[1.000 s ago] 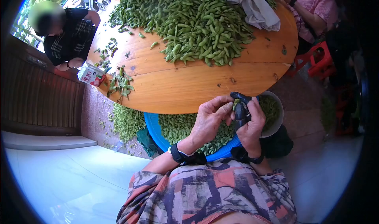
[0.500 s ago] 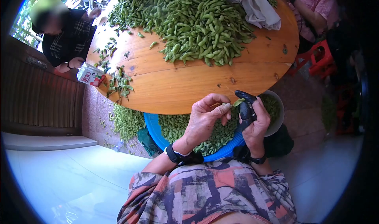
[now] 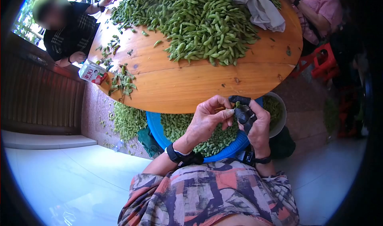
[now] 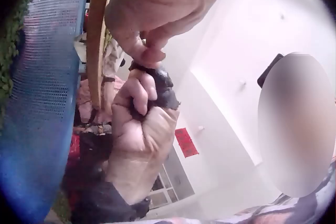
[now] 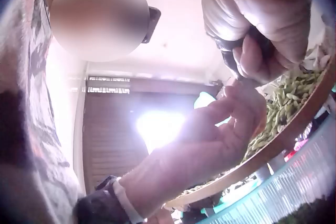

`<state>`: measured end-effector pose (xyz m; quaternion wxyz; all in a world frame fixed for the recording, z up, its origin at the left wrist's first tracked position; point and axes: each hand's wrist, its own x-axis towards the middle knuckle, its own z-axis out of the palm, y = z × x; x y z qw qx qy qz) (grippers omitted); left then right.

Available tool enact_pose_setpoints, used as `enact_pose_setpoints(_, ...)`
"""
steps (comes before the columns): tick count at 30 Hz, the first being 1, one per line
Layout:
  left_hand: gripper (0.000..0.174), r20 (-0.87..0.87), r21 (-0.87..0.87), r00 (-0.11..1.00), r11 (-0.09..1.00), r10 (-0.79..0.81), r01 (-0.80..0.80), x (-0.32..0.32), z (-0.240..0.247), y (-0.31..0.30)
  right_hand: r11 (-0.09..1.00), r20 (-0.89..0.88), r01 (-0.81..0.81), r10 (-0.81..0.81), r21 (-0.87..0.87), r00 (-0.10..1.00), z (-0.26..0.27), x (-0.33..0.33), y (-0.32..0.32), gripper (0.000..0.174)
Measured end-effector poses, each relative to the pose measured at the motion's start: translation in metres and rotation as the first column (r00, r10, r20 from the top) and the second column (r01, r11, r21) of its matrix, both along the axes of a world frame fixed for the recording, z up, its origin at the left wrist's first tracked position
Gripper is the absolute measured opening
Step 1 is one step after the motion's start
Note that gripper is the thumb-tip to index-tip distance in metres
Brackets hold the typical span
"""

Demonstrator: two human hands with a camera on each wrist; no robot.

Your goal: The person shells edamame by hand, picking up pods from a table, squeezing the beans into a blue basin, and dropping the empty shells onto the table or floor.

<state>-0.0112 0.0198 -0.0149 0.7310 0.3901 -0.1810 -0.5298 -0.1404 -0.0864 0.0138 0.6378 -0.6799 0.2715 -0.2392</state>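
Over the blue basket (image 3: 157,131), both hands meet near the table's front edge. A green soybean pod (image 3: 238,104) peeks out between the black-covered thumb and forefinger of my right hand (image 3: 259,126), which grips it; most of the pod is hidden. My left hand (image 3: 205,122) pinches at the pod's near end with thumb and forefinger, its other fingers curled. In the left wrist view, the right hand (image 4: 144,129) shows folded fingers under the left fingertips. Shelled green beans (image 3: 179,128) fill the basket beneath.
A large heap of soybean pods (image 3: 207,30) covers the back of the round wooden table (image 3: 175,90), beside a pale cloth (image 3: 261,10). A carton (image 3: 92,72) and leafy scraps (image 3: 123,82) lie left. A pale bowl (image 3: 282,118) stands right; empty-looking husks (image 3: 127,122) cover the floor left.
Half a second ago the pod stretched between both hands; now it is mostly inside the right hand's black-covered fingers. The person at the left has reached an arm toward the heap.
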Motion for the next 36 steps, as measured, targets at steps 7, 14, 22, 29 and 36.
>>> enact_pose_setpoints(7,0.010,0.120,0.034,0.987,0.994,-0.109,0.106,0.006,-0.005,0.008,0.974,0.052,-0.161,0.155,0.159,0.987,0.003,-0.001,-0.008,0.026)
enact_pose_setpoints(14,0.013,0.126,0.073,0.984,0.990,-0.128,0.120,0.004,-0.003,0.012,0.712,0.336,-0.293,0.084,0.638,0.938,-0.015,-0.002,-0.008,0.028)
enact_pose_setpoints(22,0.018,0.139,-0.074,0.990,0.996,-0.039,0.050,-0.007,-0.011,0.010,0.991,0.049,0.010,-0.003,-0.130,0.999,-0.006,0.007,0.014,0.028)
enact_pose_setpoints(29,0.008,0.199,0.033,0.979,0.999,-0.045,0.039,-0.006,-0.010,0.018,0.997,0.020,-0.077,0.077,0.003,0.997,-0.007,0.005,0.006,0.027)
enact_pose_setpoints(36,0.009,0.053,0.007,0.995,0.996,-0.089,0.089,-0.003,-0.009,0.016,0.752,0.330,-0.279,0.087,0.597,0.940,-0.034,0.002,-0.006,0.031)
